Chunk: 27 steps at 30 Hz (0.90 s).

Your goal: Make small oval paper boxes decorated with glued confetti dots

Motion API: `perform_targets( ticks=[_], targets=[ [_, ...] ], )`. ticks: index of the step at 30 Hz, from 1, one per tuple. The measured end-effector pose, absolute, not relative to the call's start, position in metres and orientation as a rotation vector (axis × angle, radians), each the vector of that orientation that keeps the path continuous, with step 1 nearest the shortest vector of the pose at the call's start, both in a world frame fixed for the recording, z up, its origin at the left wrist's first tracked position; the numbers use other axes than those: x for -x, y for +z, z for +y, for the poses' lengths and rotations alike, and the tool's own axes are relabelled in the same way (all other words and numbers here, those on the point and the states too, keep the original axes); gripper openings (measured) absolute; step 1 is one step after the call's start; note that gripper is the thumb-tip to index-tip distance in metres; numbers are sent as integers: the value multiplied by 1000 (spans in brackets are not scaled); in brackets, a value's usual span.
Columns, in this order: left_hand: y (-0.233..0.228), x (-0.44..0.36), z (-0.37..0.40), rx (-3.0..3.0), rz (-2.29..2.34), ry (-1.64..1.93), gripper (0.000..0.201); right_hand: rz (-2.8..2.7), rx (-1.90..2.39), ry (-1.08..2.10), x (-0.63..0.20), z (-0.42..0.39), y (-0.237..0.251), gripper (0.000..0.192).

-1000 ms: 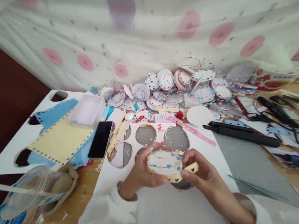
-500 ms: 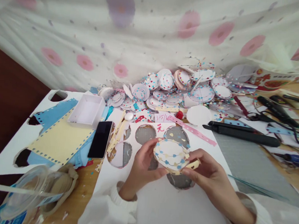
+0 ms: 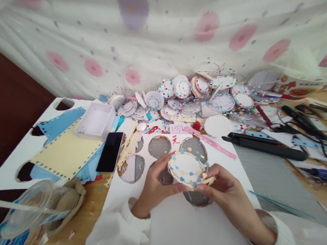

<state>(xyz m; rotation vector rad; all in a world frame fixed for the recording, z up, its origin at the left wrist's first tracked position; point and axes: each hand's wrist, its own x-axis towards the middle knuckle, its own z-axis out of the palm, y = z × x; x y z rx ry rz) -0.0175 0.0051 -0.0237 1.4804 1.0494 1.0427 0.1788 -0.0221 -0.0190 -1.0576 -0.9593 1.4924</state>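
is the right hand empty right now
No, the right hand pinches a yellow strip at the edge of the white disc, which the left hand grips from the other side.

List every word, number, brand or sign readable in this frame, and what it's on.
"3.05/", handwritten on the small slip; what follows the slash is unclear.
"元", in red on the white sheet with round holes.
Printing on the bowl: too blurred to read.
Blue print on the clear plastic container: unreadable.

Flower-print white drape (image 3: 169, 37), wooden tabletop (image 3: 89, 205)
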Motion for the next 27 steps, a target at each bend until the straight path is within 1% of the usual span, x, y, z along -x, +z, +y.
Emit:
perform_targets(
  ticks=[4,6,7,10,12,16,21,27],
  targets=[
    [-23,17,4,-1489,1068,1040,71,-922,1027,1503,-178,-24,-22,31],
    [-24,17,2,-1473,1067,1004,73,-910,1041,1520,-177,-24,-22,32],
    [-26,17,1,-1463,1053,992,77,-909,1052,1526,-177,-25,-22,33],
    [-29,19,-1,-1454,972,1013,97,-913,1081,1487,-179,-24,-22,32],
    [-30,20,-1,-1491,950,1050,104,-919,1102,1421,-182,-22,-22,31],
    [-25,18,-2,-1633,1064,1057,93,-937,1129,1309,-183,-22,-24,31],
    [-24,11,-6,-1675,1157,1039,91,-978,1136,1350,-178,-25,-25,31],
    [-23,9,-5,-1610,1226,1056,82,-1062,1127,1348,-177,-27,-27,25]
  ],
)
